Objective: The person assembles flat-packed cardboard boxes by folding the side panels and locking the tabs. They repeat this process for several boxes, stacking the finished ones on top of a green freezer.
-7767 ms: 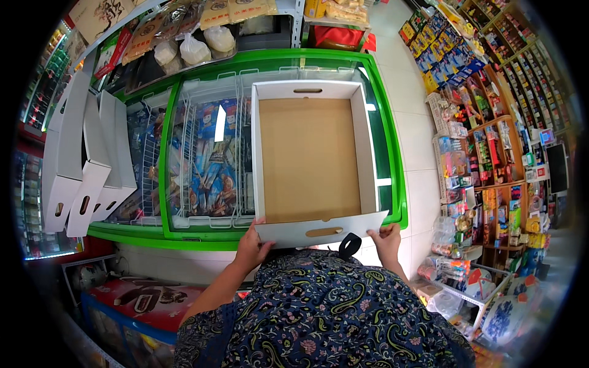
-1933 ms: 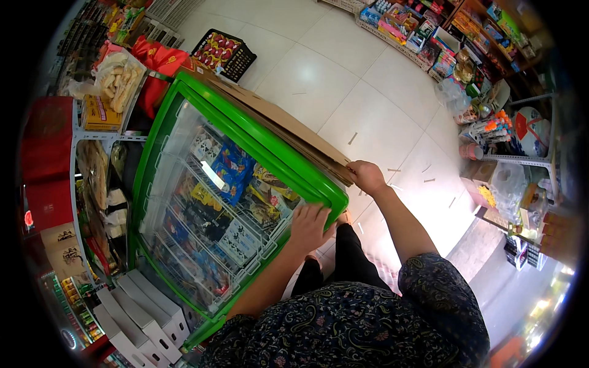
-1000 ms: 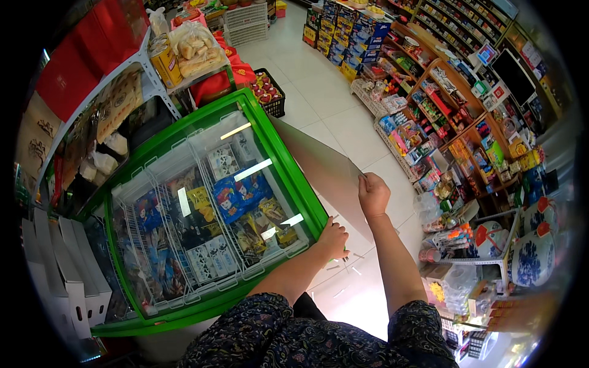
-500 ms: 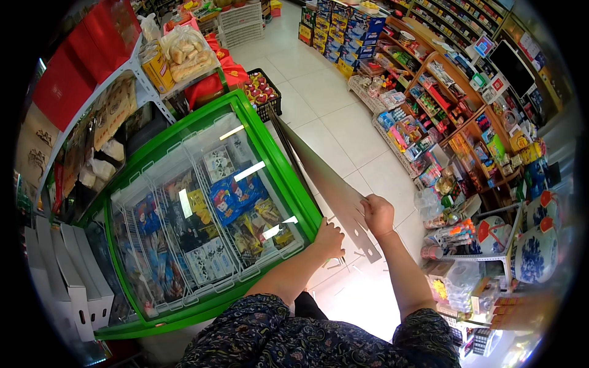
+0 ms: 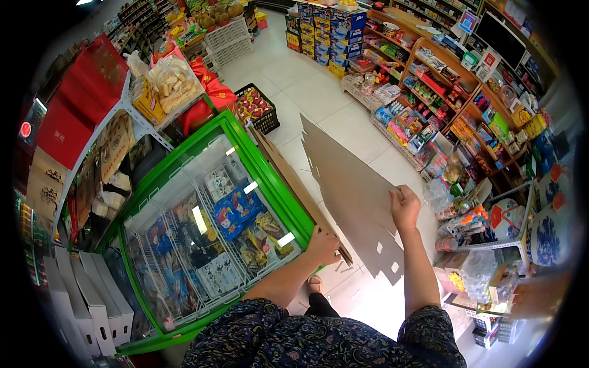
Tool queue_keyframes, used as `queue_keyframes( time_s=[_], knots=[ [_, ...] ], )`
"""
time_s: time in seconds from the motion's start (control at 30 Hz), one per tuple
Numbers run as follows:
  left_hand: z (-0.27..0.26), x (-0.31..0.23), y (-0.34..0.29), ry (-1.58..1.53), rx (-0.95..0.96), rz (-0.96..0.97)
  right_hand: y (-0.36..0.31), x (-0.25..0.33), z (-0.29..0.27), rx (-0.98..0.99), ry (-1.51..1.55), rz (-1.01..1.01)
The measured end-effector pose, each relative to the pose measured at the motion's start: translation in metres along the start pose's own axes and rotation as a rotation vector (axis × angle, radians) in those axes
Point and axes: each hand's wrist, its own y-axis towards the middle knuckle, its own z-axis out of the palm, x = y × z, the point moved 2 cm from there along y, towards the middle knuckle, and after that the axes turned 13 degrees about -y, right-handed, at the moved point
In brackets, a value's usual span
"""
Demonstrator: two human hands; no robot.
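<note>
My right hand (image 5: pixel 405 208) grips the upper right edge of a large flat grey cardboard sheet (image 5: pixel 353 196) with small cut-outs near its lower end. The sheet hangs tilted above the floor, apart from the freezer. At the near right corner of a green chest freezer (image 5: pixel 257 153), my left hand (image 5: pixel 323 245) is closed over the near end of brown cardboard sheets (image 5: pixel 293 183) standing along its side. How many sheets are there is hard to make out. Through the freezer's clear lid, wire baskets hold colourful packages (image 5: pixel 236 213).
A black crate of red fruit (image 5: pixel 264 119) stands beyond the freezer. Stacked drink cartons (image 5: pixel 346 34) and goods shelves (image 5: pixel 429 92) line the right side. White boxes (image 5: pixel 98 300) stand at left. Bread bags (image 5: pixel 173 80) sit on a rack. Small scraps lie on the tiled floor (image 5: pixel 337 279).
My right hand has moved right and up, swinging the grey sheet away from the freezer so its broad face shows. The brown cardboard by my left hand is now more visible.
</note>
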Motion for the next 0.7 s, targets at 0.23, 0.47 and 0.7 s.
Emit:
queue_keyframes(
  time_s=[0.23,0.47,0.7],
  knots=[
    [0.001,0.008,0.008,-0.272,-0.025,-0.084,0.024,0.039,-0.114,-0.210,0.099,-0.040],
    [-0.118,-0.048,0.028,-1.997,0.042,-0.193,-0.028,0.133,-0.218,-0.311,-0.101,-0.208],
    [-0.261,-0.059,-0.113,-2.264,-0.088,0.213,-0.127,0.251,-0.238,-0.386,-0.068,-0.880]
  ],
)
